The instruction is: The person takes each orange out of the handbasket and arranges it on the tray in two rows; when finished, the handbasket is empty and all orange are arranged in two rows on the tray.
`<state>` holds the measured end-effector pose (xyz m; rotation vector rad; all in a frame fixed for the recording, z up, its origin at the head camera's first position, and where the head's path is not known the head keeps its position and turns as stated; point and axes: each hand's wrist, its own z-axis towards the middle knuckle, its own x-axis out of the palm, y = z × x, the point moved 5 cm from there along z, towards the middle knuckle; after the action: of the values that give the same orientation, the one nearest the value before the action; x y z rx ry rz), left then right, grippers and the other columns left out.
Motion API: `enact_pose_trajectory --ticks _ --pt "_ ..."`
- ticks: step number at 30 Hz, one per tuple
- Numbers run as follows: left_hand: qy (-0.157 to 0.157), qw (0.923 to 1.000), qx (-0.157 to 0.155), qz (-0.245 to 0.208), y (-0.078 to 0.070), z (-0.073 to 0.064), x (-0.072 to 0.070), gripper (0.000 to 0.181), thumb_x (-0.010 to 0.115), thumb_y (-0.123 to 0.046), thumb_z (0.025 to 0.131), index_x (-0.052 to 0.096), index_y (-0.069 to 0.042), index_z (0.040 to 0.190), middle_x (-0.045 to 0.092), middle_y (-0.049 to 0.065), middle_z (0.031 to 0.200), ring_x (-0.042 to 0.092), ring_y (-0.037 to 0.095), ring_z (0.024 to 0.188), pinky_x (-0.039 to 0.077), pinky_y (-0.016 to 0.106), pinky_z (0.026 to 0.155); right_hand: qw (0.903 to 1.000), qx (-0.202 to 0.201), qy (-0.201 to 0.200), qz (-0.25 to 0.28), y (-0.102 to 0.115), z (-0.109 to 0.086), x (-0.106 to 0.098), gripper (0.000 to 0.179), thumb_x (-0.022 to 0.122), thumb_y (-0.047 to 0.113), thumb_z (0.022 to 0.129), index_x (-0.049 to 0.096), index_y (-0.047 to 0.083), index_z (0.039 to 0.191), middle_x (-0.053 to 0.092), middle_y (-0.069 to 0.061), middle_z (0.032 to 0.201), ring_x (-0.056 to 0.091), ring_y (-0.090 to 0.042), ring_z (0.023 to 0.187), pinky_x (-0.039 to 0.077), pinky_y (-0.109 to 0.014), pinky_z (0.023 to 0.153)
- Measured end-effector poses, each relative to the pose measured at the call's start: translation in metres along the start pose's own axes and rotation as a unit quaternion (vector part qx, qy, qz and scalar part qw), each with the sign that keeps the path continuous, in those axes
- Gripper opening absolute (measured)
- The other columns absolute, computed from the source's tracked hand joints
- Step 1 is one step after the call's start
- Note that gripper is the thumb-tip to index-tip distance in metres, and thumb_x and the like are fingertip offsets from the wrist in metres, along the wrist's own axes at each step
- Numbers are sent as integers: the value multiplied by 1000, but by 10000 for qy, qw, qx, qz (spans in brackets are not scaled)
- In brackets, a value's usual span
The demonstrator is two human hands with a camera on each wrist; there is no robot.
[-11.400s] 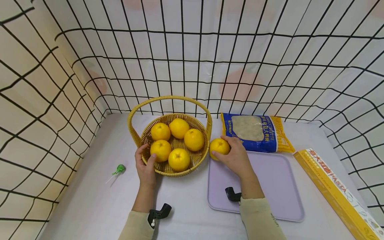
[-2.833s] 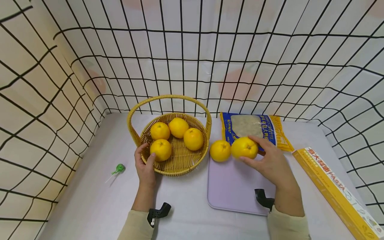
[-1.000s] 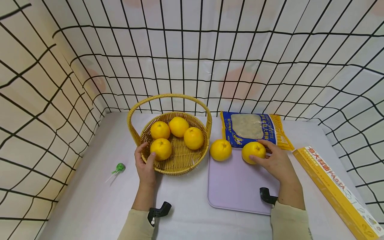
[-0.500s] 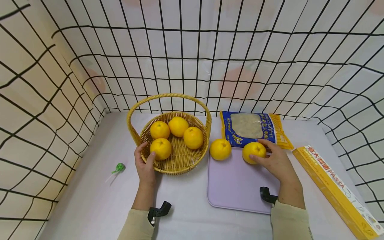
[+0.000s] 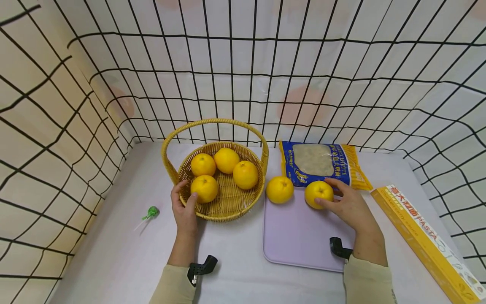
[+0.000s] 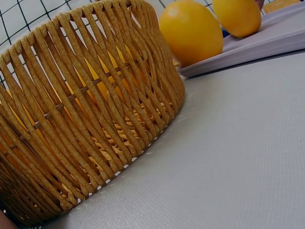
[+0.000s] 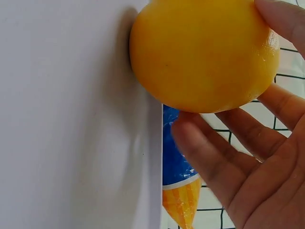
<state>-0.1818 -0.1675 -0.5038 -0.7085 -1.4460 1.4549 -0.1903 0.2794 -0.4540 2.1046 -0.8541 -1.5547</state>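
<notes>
My left hand (image 5: 186, 213) holds the near left rim of a woven basket (image 5: 228, 217), thumb over the rim beside an orange (image 5: 204, 188). Several oranges lie inside the basket under its tall arched handle. In the left wrist view the wicker wall (image 6: 81, 109) fills the left side. On the lilac tray (image 5: 303, 240), my right hand (image 5: 349, 207) holds an orange (image 5: 318, 194) between thumb and fingers. Seen from the right wrist, that orange (image 7: 205, 52) sits against the tray surface. Another orange (image 5: 279, 189) rests at the tray's far left corner.
Behind the tray lies a blue and yellow pasta bag (image 5: 315, 162). A long yellow pasta box (image 5: 425, 240) lies diagonally at the right. A green lollipop (image 5: 152, 212) is left of the basket. Black wire mesh (image 5: 243, 84) stands around the back and sides.
Since the earliest frame, two oranges have ended up on the tray, one from the basket. In the last second, the right hand's orange shifted slightly left and tilted. The left hand stays on the basket.
</notes>
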Motion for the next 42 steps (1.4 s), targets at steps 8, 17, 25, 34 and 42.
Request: enact_pose_trajectory --ticks 8,17,25,34,42 --pt "-13 10000 12 33 0 0 0 45 55 -7 92 49 -7 137 38 7 157 28 22 152 21 52 127 9999 -63 -39 -98 2 -4 -3 98 74 66 82 35 18 158 44 -25 154 45 -47 137 43 -65 105" --pt "-4 10000 28 -4 0 1 0 44 54 -7 92 51 -11 135 38 6 156 28 23 152 21 53 126 9997 -181 -145 -52 -2 -4 -5 94 75 60 84 36 17 158 44 -24 155 47 -47 136 45 -63 105" --pt "-25 10000 26 34 0 0 0 45 54 -8 92 49 -8 136 38 6 157 27 22 153 19 52 127 9993 -318 -182 -3 -1 -3 -5 93 75 60 85 36 17 158 42 -23 156 48 -47 135 45 -62 106" --pt "-29 9997 221 -93 -1 2 2 43 54 -2 92 50 -5 135 39 15 153 25 27 154 15 53 127 9977 -297 -554 -235 9 -11 -12 93 74 60 85 36 19 158 43 -22 157 41 -49 139 36 -68 110" --pt "-38 9998 179 -1 -1 1 1 44 55 -4 93 48 -1 136 38 10 156 24 26 155 15 53 127 9875 -751 -1387 29 30 -28 -20 77 73 52 89 46 19 153 49 -16 154 43 -42 141 34 -68 112"
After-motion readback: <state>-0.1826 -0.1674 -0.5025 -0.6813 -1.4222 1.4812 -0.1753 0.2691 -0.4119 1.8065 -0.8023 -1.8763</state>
